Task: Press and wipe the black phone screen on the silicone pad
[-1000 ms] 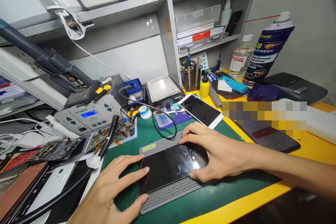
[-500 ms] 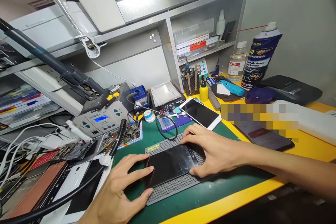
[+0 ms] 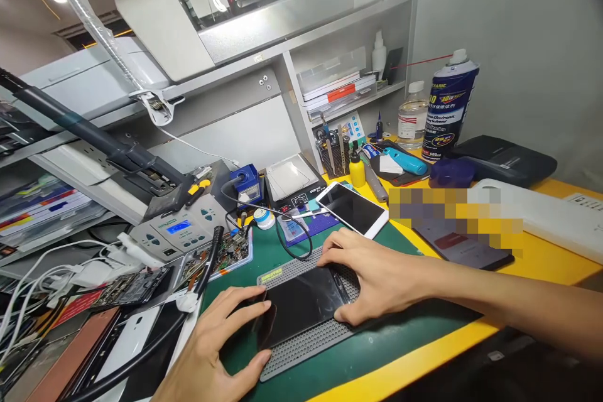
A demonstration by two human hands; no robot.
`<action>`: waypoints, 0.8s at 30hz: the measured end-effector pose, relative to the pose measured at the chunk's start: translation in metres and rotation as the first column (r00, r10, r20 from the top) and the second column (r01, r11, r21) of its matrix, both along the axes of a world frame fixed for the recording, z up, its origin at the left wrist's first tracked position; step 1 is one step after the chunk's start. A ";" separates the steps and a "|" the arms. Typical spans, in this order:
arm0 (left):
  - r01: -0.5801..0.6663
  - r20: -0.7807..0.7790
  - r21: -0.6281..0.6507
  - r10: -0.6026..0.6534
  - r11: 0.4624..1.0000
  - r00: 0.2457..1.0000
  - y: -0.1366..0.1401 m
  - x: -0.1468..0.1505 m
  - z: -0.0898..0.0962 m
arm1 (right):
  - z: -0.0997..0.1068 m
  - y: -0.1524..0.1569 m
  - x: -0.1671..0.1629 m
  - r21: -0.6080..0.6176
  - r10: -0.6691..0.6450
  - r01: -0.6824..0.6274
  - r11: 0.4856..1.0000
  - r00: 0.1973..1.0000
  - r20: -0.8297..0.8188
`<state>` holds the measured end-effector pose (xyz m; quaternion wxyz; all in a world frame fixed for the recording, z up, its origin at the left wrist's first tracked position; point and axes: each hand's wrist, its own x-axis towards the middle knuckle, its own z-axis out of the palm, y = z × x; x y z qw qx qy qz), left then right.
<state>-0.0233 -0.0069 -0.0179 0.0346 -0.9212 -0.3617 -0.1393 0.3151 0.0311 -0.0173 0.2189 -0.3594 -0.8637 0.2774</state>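
While I watched from beside the bench, the black phone (image 3: 301,304) lay flat on a perforated grey pad (image 3: 306,345), its glossy face up, with the pad on a green mat (image 3: 348,358). The right hand (image 3: 372,276) grasped its right end, thumb on the near edge and fingers at the far one. The left hand (image 3: 207,339) was spread around the left end, fingertips at the phone; whether it gripped or merely rested there, I couldn't tell.

To my eye, uneven pressure from the 2 hands could have skewed the phone or bowed it, and a fingertip pushing hard on the glass might have marked or cracked it. A black cable (image 3: 310,242) looped down near the pad's far edge, so a careless shove that way could have snagged it.

Counting around, I made it 1 pad, 1 mat and 3 phones in plain sight: the 1 between the hands, 1 white phone (image 3: 353,208) beyond them and 1 dark phone (image 3: 471,251), partly masked, to the right. Behind stood 1 yellow bottle (image 3: 357,173), 1 clear bottle (image 3: 412,122) and 1 spray can (image 3: 447,113). The stacked panels (image 3: 125,339) at left overlapped too much to count.
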 end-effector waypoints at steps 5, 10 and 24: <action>-0.041 -0.023 0.016 0.041 0.999 0.999 -0.001 0.003 -0.001 | 0.002 -0.001 0.000 -0.019 -0.007 0.007 1.000 1.000 0.007; -0.094 0.028 -0.087 0.097 0.992 0.995 -0.005 0.004 0.006 | 0.003 -0.002 -0.001 -0.036 -0.015 0.015 0.999 1.000 0.008; 0.078 0.233 -0.086 -0.056 0.993 0.971 0.002 0.007 0.039 | -0.015 0.003 0.007 0.082 -0.031 0.024 0.996 0.996 0.083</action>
